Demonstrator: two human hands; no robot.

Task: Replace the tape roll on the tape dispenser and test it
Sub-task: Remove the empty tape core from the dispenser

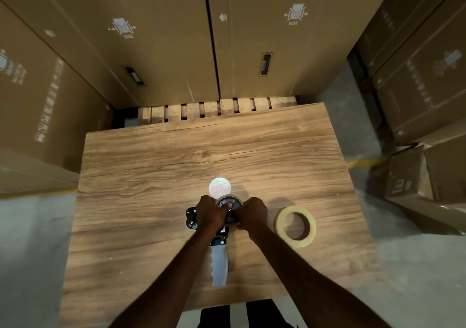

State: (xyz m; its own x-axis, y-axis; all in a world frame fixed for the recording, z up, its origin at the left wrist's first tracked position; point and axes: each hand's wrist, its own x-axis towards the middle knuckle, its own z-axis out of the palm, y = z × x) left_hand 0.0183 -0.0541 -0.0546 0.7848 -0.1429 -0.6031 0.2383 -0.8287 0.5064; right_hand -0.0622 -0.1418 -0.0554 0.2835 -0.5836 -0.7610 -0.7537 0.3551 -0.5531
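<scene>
The black tape dispenser (219, 242) lies on the wooden table (176, 166), its grey ribbed handle pointing toward me. My left hand (210, 212) presses down on the dispenser's body, thumb on the black hub (228, 202). My right hand (252, 214) grips the roll seated on that hub from the right side; most of that roll is hidden by my fingers. A yellowish tape roll (295, 226) lies flat to the right, untouched. A round white label disc (220, 188) with red print rests just beyond the hub.
Tall cardboard boxes (164, 37) stand behind the table on a wooden pallet (216, 109). More cartons are stacked at the right (423, 87) and left. Grey concrete floor (30, 252) shows on both sides.
</scene>
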